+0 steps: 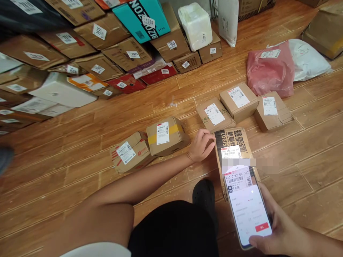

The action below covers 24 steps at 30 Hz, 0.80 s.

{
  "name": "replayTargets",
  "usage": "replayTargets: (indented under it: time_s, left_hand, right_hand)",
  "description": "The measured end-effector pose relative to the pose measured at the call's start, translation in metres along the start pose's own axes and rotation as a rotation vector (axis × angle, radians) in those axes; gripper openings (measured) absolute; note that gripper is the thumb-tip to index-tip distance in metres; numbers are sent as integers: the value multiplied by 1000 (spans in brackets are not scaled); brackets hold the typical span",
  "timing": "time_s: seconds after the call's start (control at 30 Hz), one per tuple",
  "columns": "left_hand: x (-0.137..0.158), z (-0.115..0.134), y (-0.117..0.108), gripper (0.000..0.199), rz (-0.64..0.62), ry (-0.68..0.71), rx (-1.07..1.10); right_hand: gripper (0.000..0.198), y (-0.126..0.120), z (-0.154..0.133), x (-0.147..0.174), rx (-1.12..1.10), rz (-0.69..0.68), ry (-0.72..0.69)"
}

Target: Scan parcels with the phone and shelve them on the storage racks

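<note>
My left hand (201, 144) rests on the far left corner of a long brown parcel (232, 142) with black print and a white barcode label, lying on the wooden floor. My right hand (278, 228) holds a smartphone (248, 207) over the near end of that parcel. The phone's screen shows the parcel's barcode label at the top and a white form with a red button below. My thumb lies near the phone's lower edge.
Two small taped boxes (150, 144) lie to the left, three labelled boxes (241, 105) just beyond the parcel. A pink bag (270, 69) and a white bag (308, 60) sit at the right. Stacked numbered parcels (88, 53) fill the back left. My knee (174, 228) is low centre.
</note>
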<state>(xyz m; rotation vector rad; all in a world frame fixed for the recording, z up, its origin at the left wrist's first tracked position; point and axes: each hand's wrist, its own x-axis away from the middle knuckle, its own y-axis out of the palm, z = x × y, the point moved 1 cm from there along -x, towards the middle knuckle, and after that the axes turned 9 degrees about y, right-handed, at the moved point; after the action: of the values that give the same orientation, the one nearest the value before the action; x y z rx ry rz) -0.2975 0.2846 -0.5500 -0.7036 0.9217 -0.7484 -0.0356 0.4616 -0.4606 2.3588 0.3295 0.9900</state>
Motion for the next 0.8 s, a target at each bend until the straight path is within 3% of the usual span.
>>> replayTargets:
  time_s: [0.27,0.8]
  left_hand:
    - [0,-1,3,20,-28,-20,21]
    - [6,4,11,20,-47,1,61]
  right_hand:
    - [114,-5,3,3,76,22,-49]
    - [67,-22,2,9,-37,14,-180]
